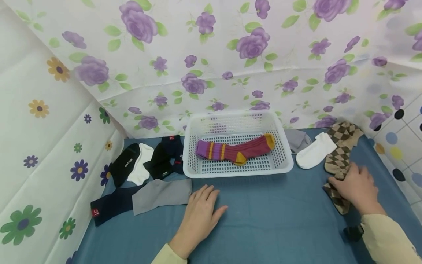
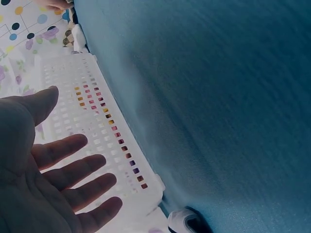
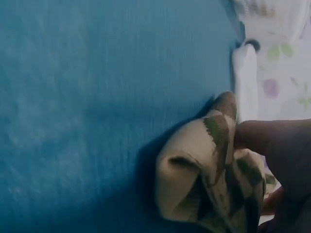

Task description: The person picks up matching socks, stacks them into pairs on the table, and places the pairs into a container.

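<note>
At the right, my right hand (image 1: 357, 187) pinches a brown-and-beige checkered sock (image 1: 337, 196) between thumb and fingers. In the right wrist view, this sock (image 3: 226, 189) bunches up at the fingers. More checkered knit (image 1: 339, 143) lies just beyond the hand; I cannot tell whether it is the same sock. My left hand (image 1: 199, 216) holds nothing, fingers extended, close to the end of a grey sock (image 1: 161, 194). A white plastic basket (image 1: 239, 173) sits ahead of both hands. Inside it lies striped purple, maroon and yellow sock fabric (image 1: 235, 148).
Beside the basket's right end are a grey sock (image 1: 298, 140) and a white sock (image 1: 315, 151). To its left lie a black sock (image 1: 125, 165), another white sock (image 1: 141, 165), dark socks (image 1: 161, 161) and a navy sock (image 1: 113, 205). Flowered sheeting (image 1: 197, 73) rises behind the blue cloth (image 1: 263, 220).
</note>
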`<state>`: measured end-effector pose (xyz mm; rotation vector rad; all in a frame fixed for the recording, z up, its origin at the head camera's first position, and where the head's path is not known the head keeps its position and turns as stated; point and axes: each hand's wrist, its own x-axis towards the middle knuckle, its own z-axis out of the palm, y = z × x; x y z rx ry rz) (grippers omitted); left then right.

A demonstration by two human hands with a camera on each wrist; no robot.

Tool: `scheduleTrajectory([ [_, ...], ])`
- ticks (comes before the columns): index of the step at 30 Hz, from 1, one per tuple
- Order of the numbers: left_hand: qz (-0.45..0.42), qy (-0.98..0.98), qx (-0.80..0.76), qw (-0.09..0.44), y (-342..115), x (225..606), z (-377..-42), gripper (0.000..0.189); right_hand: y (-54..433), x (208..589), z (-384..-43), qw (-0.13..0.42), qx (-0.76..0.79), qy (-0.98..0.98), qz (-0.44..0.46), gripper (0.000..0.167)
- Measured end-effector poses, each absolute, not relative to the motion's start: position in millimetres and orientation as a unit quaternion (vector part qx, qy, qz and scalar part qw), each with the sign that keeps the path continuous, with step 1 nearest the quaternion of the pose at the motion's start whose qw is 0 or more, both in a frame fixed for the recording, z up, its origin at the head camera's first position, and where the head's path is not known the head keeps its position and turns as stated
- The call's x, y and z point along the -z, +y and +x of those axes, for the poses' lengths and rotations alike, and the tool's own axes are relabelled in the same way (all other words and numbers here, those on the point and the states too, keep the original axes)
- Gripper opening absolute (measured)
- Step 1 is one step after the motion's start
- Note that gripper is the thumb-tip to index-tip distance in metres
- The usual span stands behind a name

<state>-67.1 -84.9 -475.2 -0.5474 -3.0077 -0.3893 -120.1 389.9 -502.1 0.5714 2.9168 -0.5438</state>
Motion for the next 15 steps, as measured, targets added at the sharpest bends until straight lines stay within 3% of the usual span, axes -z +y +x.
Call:
scheduleTrajectory([
  [4,-0.174,-0.977,0.125,0.019,-86.1,475.6,-68.5,0.057,394.9,502.2,-119.8,0.110,0.172,0.956,0.210,0.101],
  [15,-0.184,-0.975,0.117,0.031,-85.5,475.7,-73.1,0.052,381.8,491.7,-100.1,0.107,0.161,0.959,0.206,0.039],
])
